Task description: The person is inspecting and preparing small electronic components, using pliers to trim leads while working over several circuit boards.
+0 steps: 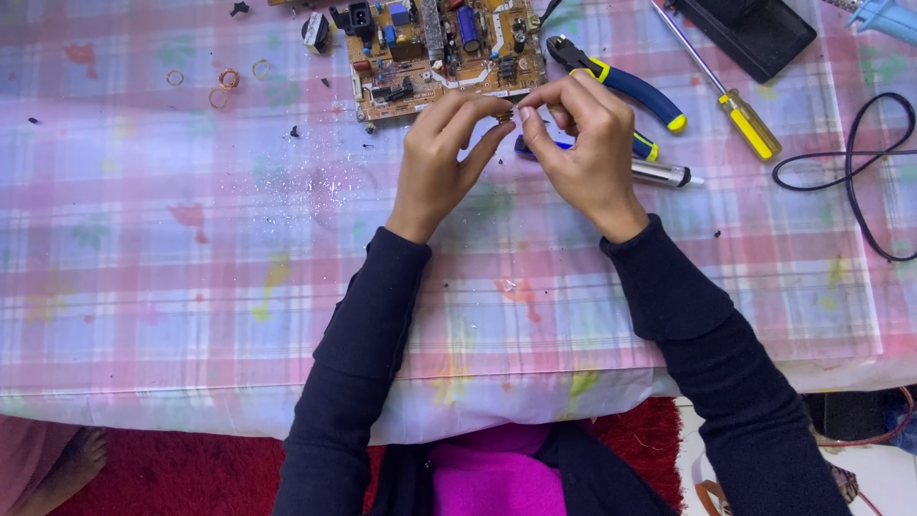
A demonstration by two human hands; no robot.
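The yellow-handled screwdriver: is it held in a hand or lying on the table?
Lying on the table: the screwdriver rests alone; both hands are away from it.

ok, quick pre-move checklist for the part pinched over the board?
1. Small component pinched by both hands: ok, left hand and right hand meet on it.
2. Component type and leads: cannot tell, too small.
3. Circuit board flat on table: ok.
4. Cutters and screwdriver off the board: ok.
5. Black cable away from hands: ok.
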